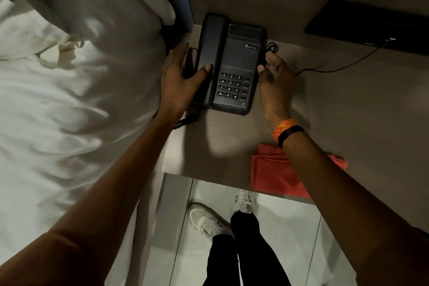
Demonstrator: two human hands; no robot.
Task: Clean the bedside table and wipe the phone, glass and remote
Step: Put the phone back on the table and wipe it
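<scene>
A black desk phone (234,62) with keypad and handset sits at the back left of the wooden bedside table (209,144). My left hand (178,81) is at the phone's left side, thumb on the handset, fingers stretched along its outer edge. My right hand (275,76) holds the phone's right edge, thumb against the side and fingers curled behind it by the cord. A folded red cloth (271,174) lies on the table's front edge under my right forearm. No glass or remote is in view.
The bed with white sheets and pillow (76,72) presses against the table's left side. A black cable (336,65) runs from the phone toward a dark flat object (371,23) at the back right. My shoes (209,218) stand on the pale tiled floor below.
</scene>
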